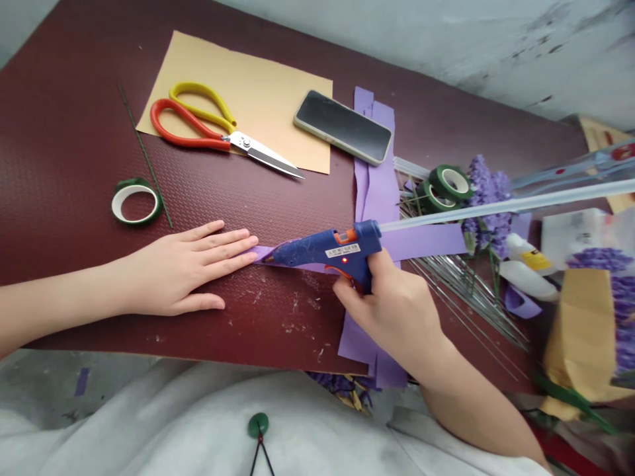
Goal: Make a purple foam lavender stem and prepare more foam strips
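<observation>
My right hand (397, 304) grips a blue hot glue gun (317, 250) with a lit red light and a long translucent glue stick (496, 203) out of its back. The gun's nozzle points left and rests at or just over a purple paper strip (258, 253). Flat on the table, fingers stretched out, my left hand (198, 268) presses the strip's left end under its fingertips. The gun hides part of the strip. More purple paper strips (377, 192) lie crosswise beyond and under my right hand.
Scissors (243, 142) lie partly on tan paper (268, 79), near a phone (342, 125). Green tape (157, 205) and a thin green stem (143, 152) are at left. Wires (466, 297), tape rolls (449, 184) and purple flowers (489, 192) crowd the right. The table's front edge runs close to me.
</observation>
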{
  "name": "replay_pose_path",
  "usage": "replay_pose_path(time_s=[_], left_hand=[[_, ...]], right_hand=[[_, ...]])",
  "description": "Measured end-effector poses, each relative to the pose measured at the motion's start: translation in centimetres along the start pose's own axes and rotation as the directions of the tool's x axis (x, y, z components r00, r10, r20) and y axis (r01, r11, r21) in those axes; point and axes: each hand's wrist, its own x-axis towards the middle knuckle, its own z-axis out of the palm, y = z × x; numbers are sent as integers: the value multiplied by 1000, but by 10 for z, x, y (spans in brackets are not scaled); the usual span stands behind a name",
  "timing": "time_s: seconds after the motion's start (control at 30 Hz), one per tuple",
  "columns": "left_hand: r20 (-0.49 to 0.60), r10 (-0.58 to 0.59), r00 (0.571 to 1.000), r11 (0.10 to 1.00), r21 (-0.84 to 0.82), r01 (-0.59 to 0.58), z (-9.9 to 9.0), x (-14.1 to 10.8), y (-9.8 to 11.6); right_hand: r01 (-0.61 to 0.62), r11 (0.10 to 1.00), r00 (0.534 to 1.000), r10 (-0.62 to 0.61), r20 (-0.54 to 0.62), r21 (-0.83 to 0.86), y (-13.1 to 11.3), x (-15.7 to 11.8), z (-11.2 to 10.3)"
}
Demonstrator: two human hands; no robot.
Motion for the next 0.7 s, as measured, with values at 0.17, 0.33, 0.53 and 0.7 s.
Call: replay_pose_path(time_s=[0.17, 0.33, 0.53, 0.7], left_hand=[[-27, 24, 999, 1000, 8, -23, 2, -1, 0], [-188, 48, 981, 997, 68, -36, 3, 0, -3], [-313, 30, 949, 996, 87, -2, -4, 3, -5], [-309, 44, 950, 995, 97, -14, -10, 1, -5]], right_hand=[[16, 1000, 1000, -17, -21, -18, 0, 0, -1], [60, 997, 997, -62, -53, -46, -1, 1, -3], [90, 993, 994, -94, -60, -72, 0, 1, -5], [104, 993, 992, -108, -66, -63, -2, 0, -3]])
